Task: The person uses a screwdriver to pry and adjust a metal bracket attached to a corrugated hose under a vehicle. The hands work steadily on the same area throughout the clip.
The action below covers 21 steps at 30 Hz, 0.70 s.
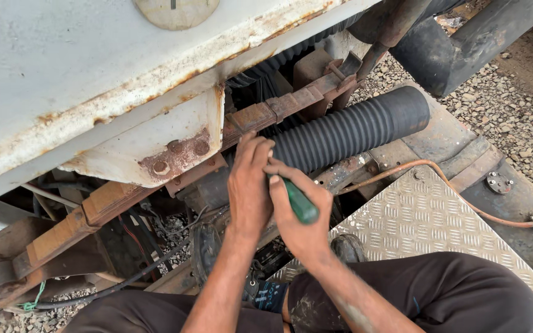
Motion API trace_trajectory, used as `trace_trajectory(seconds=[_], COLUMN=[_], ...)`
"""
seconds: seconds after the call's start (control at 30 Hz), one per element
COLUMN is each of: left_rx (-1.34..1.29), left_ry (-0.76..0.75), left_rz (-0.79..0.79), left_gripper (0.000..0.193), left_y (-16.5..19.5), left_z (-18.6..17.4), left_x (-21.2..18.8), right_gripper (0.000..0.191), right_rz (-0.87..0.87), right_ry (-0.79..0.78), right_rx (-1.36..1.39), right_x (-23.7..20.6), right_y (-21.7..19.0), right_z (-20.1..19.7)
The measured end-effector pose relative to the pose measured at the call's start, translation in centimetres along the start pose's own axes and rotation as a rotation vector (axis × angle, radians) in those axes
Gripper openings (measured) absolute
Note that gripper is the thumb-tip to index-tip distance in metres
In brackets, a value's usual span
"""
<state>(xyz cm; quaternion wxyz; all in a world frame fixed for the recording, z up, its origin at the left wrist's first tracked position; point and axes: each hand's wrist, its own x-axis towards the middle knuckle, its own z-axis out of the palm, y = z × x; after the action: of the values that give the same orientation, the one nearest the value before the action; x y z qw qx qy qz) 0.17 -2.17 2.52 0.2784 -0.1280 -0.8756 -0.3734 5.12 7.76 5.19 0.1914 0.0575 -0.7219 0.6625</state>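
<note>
Right hand [300, 216], fingers wrapped tight around a green-handled screwdriver [301, 205], its tip hidden behind the left hand [249, 185]. The left fingers lie pressed together, flat against the end of a ribbed black hose [353, 129], apparently steadying the joint where the tool works. Hose and hands sit beneath a rusted white vehicle body [94, 92], beside a rusty brown bar [266, 114]. A metal tread plate [421, 216] lies under the knees; a copper tube [458, 194] crosses it. Gravel ground [513, 117] lies beyond, outdoors.
</note>
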Motion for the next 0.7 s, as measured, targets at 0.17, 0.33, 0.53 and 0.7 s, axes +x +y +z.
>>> trace_trajectory(seconds=[0.17,0.33,0.53,0.7], left_rx=[0.002,0.003,0.018,0.005], left_ry=[-0.023,-0.033,-0.030,-0.027], left_rz=[-0.008,0.011,0.008,-0.024], left_gripper=[0.035,0.032,0.032,0.030], left_y=[0.0,0.4,1.0,1.9], left_z=[0.3,0.3,0.3,0.1], left_x=[0.1,0.1,0.2,-0.2], right_gripper=[0.025,0.024,0.022,0.021], right_rz=[0.182,0.139,0.078,0.035], right_ry=[0.040,0.048,0.059,0.065], right_rx=[-0.005,-0.032,-0.019,-0.099], right_x=[-0.1,-0.3,0.0,-0.3], right_y=[0.1,0.3,0.4,-0.7], right_z=[-0.1,-0.6,-1.0,-1.6])
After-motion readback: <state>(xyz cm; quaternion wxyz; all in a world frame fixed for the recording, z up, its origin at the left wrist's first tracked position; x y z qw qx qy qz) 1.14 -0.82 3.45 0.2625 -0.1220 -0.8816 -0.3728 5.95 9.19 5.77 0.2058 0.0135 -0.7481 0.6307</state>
